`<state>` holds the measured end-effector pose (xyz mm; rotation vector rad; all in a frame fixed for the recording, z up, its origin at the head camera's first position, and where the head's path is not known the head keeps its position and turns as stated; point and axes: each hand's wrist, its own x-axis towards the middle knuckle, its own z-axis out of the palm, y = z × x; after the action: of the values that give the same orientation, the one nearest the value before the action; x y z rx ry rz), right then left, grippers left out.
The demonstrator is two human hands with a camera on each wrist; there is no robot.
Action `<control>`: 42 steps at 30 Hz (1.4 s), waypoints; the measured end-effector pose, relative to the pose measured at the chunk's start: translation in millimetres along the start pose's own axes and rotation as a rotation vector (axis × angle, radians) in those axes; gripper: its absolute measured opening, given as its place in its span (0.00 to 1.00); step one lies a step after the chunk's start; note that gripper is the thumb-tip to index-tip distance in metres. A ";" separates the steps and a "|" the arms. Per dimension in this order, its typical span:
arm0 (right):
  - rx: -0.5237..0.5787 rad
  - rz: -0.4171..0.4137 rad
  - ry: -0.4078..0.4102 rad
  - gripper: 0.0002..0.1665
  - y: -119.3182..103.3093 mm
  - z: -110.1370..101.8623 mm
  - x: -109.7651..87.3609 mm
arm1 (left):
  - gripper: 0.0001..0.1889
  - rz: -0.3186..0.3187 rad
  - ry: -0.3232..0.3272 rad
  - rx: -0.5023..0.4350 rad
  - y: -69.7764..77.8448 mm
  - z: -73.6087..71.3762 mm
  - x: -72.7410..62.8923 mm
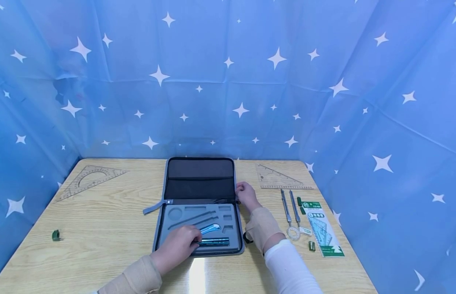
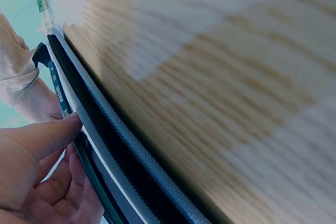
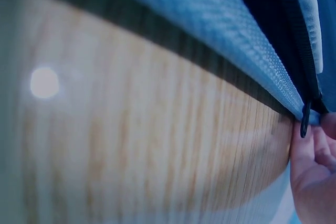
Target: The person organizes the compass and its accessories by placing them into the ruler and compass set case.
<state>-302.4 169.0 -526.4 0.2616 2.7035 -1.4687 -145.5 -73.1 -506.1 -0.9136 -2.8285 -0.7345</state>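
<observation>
An unzipped blue-grey zip case (image 1: 162,241) lies spread open with its lid (image 1: 200,167) raised at the back. Its grey foam tray has shaped recesses. My left hand (image 1: 179,245) is over the front of the tray, thumb and curled fingers pinching the dark green pencils (image 1: 218,241) at their left end; printed lettering shows on one pencil (image 2: 59,90) in the left wrist view. A light-blue utility knife (image 1: 211,228) lies just behind them. My right hand (image 1: 247,195) pinches the case's right edge by the hinge, beside the dangling zipper pull (image 3: 305,119).
Set squares lie at the back left (image 1: 92,179) and back right (image 1: 281,179). On the right are two metal compasses (image 1: 286,208), a white eraser (image 1: 305,231), a green sharpener (image 1: 311,246) and a ruler packet (image 1: 325,232). A small green object (image 1: 56,235) sits far left.
</observation>
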 end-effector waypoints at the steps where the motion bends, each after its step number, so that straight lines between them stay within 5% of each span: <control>1: 0.002 0.001 -0.001 0.10 -0.1 0.2 -0.1 | 0.11 -0.001 -0.001 -0.002 -0.1 -0.1 -0.2; 11: 0.009 -0.006 0.002 0.09 -0.1 0.5 0.1 | 0.12 0.020 0.022 0.005 -0.3 -0.3 -1.0; 25: 0.029 0.007 -0.013 0.11 -0.2 0.2 -1.1 | 0.08 0.031 -0.031 -0.060 3.1 -1.7 0.2; 42: 0.038 0.008 0.004 0.11 0.1 1.1 -0.2 | 0.03 0.071 -0.075 -0.156 -9.8 2.9 -6.1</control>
<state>-302.2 168.1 -527.1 0.2770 2.6768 -1.5196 -145.8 -81.9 -514.1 -1.0800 -2.8170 -0.9413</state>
